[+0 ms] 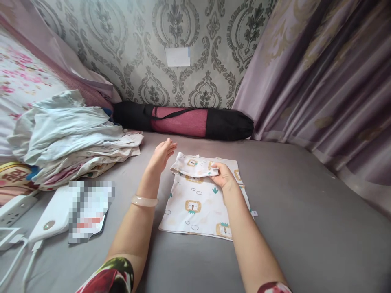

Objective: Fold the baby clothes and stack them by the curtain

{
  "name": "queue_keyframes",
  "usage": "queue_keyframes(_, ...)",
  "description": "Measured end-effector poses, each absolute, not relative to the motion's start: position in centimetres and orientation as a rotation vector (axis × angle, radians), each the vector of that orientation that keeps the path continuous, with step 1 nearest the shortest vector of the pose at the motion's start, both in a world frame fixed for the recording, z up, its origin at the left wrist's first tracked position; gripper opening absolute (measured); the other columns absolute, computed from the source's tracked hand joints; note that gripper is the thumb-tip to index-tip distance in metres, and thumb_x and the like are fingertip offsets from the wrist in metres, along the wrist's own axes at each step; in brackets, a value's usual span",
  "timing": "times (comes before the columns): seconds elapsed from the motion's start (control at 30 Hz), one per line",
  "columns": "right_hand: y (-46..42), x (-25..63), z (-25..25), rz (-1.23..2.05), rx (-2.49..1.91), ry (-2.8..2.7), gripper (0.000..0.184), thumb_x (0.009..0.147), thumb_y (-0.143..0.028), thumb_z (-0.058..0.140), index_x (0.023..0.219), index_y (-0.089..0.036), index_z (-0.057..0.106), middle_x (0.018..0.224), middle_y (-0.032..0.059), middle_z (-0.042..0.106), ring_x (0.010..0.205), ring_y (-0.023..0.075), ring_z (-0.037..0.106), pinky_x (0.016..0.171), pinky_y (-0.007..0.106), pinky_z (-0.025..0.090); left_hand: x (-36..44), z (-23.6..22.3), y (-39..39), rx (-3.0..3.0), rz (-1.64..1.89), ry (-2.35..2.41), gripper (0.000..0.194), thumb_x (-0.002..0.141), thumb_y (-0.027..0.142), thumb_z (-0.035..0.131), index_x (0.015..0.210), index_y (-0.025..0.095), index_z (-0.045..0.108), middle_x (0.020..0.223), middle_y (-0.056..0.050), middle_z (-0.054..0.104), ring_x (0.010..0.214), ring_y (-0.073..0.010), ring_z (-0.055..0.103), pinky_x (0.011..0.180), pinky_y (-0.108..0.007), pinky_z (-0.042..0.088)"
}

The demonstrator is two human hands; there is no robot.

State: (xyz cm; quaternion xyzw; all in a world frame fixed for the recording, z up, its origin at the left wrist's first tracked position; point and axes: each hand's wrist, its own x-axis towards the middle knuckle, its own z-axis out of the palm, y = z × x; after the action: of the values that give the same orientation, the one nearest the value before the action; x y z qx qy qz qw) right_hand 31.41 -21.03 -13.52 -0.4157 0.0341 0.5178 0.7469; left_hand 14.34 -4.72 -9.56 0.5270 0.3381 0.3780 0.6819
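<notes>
Cloth (204, 203) with a lion print is lying on the grey sheet (293, 211), between the person and the black-and-pink bag (183, 122). The right hand (220, 174) is pinching the right end of its folded flap (194, 167), the grip clamping on the fabric. The left hand (163, 155) is hovering just beside the flap's left end, its grip standing open. Heaped clothes (73, 126) are resting farther left, near a white device (53, 215).

A dark character, too unclear to read, marks the yellow item (12, 167).
</notes>
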Motion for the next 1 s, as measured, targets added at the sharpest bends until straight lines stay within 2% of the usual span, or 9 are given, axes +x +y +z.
queue_keyframes(0.1,-21.1,32.0,-13.6,1.074,-0.927,-0.012,0.048,0.046,0.004,0.040,0.086,-0.015,0.060,0.074,0.0018,0.069,0.082,0.0216,0.069,0.078,0.041,0.059,14.4,-10.7,-4.7,1.302,0.869,0.820,0.044,0.073,0.043,0.070,0.106,0.017,0.058,0.115,-0.014,0.068,0.116,-0.0238,0.061,0.101,-0.038,0.043)
queue_keyframes(0.3,-22.3,33.6,-12.8,0.920,-0.984,-0.145,0.051,0.042,0.001,0.040,0.085,-0.015,0.061,0.077,0.0023,0.071,0.079,0.0222,0.070,0.071,0.038,0.059,16.0,-12.8,-5.1,1.503,0.794,0.866,0.037,0.066,0.029,0.066,0.100,0.016,0.061,0.101,-0.012,0.073,0.104,-0.0259,0.066,0.096,-0.040,0.047)
queue_keyframes(0.47,-22.9,34.6,-12.9,0.856,-1.022,-0.161,0.045,0.042,0.000,0.042,0.080,-0.015,0.061,0.075,0.0034,0.071,0.080,0.0245,0.069,0.068,0.039,0.059,17.2,-14.5,-5.8,1.799,0.692,0.809,0.042,0.068,0.021,0.057,0.109,0.015,0.064,0.114,-0.013,0.069,0.108,-0.0262,0.063,0.095,-0.038,0.049)
queue_keyframes(0.63,-23.0,35.4,-13.8,0.797,-1.073,-0.170,0.040,0.045,0.001,0.044,0.077,-0.015,0.062,0.066,0.0006,0.068,0.071,0.0200,0.068,0.067,0.032,0.059,17.2,-15.8,-5.9,2.173,0.499,0.790,0.054,0.069,0.015,0.053,0.122,0.017,0.061,0.126,-0.012,0.064,0.117,-0.0300,0.058,0.105,-0.043,0.041)
queue_keyframes(0.77,-23.0,36.0,-15.1,0.640,-1.160,-0.120,0.037,0.050,0.001,0.046,0.080,-0.017,0.061,0.061,-0.0035,0.064,0.067,0.0176,0.067,0.069,0.033,0.058,17.0,-16.9,-5.5,2.265,0.480,0.773,0.051,0.071,0.017,0.052,0.121,0.020,0.062,0.128,-0.012,0.063,0.127,-0.0318,0.050,0.109,-0.045,0.035)
queue_keyframes(0.87,-23.1,36.4,-15.9,0.508,-1.353,-0.116,0.047,0.055,0.001,0.048,0.097,-0.017,0.061,0.072,-0.0016,0.067,0.076,0.0184,0.068,0.082,0.039,0.056,16.9,-17.5,-5.3,2.352,0.424,0.773,0.050,0.077,0.020,0.046,0.126,0.021,0.059,0.139,-0.010,0.055,0.136,-0.0305,0.040,0.114,-0.047,0.028)
queue_keyframes(1.0,-23.4,36.1,-16.3,0.380,-1.711,-0.340,0.060,0.065,-0.006,0.052,0.123,-0.018,0.054,0.112,0.0072,0.067,0.112,0.0199,0.060,0.106,0.042,0.041,16.8,-17.6,-5.5,2.388,0.317,0.857,0.049,0.084,0.024,0.042,0.132,0.024,0.054,0.149,-0.009,0.044,0.143,-0.0308,0.029,0.115,-0.052,0.020)
